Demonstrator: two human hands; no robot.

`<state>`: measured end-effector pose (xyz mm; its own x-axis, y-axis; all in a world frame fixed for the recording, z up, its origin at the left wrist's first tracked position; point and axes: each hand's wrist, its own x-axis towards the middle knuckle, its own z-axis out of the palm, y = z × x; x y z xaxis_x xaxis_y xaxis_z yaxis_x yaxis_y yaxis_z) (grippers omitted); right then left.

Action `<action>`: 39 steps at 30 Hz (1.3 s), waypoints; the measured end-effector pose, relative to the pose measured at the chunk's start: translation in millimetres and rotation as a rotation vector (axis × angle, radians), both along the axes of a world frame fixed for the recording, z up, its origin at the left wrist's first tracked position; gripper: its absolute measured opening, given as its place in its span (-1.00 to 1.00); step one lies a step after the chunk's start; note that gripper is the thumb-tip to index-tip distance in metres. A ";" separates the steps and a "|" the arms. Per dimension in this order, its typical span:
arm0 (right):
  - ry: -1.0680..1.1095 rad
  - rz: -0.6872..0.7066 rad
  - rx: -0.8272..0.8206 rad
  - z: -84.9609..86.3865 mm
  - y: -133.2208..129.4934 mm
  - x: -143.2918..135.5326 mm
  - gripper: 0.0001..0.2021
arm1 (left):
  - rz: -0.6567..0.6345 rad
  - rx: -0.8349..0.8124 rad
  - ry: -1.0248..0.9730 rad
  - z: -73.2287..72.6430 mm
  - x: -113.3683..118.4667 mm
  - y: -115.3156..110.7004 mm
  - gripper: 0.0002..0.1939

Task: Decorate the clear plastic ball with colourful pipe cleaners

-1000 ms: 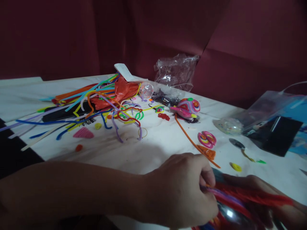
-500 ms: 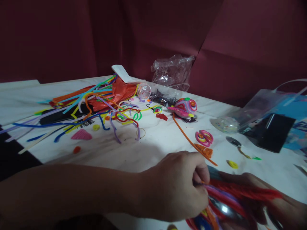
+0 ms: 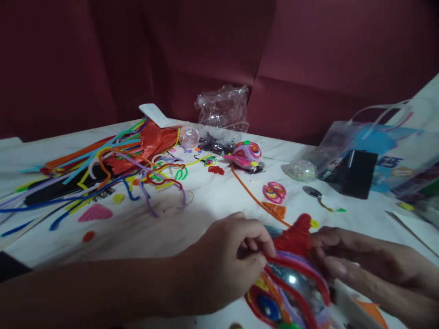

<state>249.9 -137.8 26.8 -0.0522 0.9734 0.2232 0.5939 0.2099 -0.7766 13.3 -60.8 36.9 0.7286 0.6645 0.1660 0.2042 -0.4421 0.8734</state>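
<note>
At the bottom right of the head view is a clear plastic ball [image 3: 286, 274] wrapped with red, purple and orange pipe cleaners, with a blue-centred eye [image 3: 268, 307] on its lower left. My left hand [image 3: 233, 262] is closed, thumb and forefinger pinching the pipe-cleaner strips at the ball's upper left edge. A red triangular pipe-cleaner piece [image 3: 295, 237] stands against the top of the ball. My right hand [image 3: 373, 269] grips this red piece's right edge between fingers and thumb; part of the grip is hidden.
A finished-looking pipe-cleaner fish [image 3: 245, 154] lies further back, near an orange pipe cleaner [image 3: 254, 196]. Loose pipe cleaners in a red wrapper [image 3: 154, 141] spread at left. Beyond are a crumpled clear bag [image 3: 222, 109], another clear ball [image 3: 302, 170], a black box [image 3: 358, 173] and a blue-white bag [image 3: 408, 146].
The red piece has swung from lying sideways along my right hand to standing upright on the ball. My left hand keeps its pinch on the strips. The view has turned slightly right.
</note>
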 end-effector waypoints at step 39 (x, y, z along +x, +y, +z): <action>0.024 0.138 -0.241 23.5 1.1 -15.1 -0.88 | -0.015 0.548 -0.111 -13.1 1.2 -4.4 -0.64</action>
<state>234.8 -136.6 50.3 -0.1858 0.9825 -0.0108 0.5535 0.0956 -0.8273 14.5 -65.2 23.8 0.6958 0.4492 0.5604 0.1148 -0.8398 0.5306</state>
